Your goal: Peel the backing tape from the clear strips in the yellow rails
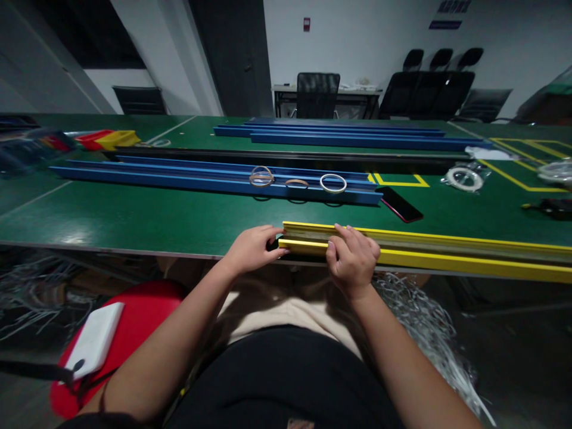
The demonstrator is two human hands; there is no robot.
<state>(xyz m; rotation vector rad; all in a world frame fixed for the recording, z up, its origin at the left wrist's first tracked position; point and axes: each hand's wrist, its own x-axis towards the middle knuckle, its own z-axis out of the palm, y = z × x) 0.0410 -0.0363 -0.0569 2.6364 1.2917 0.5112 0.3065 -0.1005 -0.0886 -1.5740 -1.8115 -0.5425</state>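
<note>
A long yellow channel rail (pixel 447 253) lies along the front edge of the green table, its open side up. At its left end my left hand (pixel 255 249) has thumb and fingers pinched on the rail's two walls. Further right along the same rail, my right hand (pixel 354 256) grips it, fingers over the far wall and thumb at the near wall. Behind the yellow rail is a blue rail (pixel 179 182) with a white tape ring (pixel 333 183), a brown ring (pixel 297 183) and a pair of crossed rings (pixel 261 177) on it.
A phone (pixel 401 204) lies right of the blue rail's end. Further back are a black rail (pixel 313 159) and more blue rails (pixel 357 142). Yellow and red bins (pixel 118 140) stand at the left, a wrapped tape roll (pixel 465 178) at the right. A red stool (pixel 147 304) is below left.
</note>
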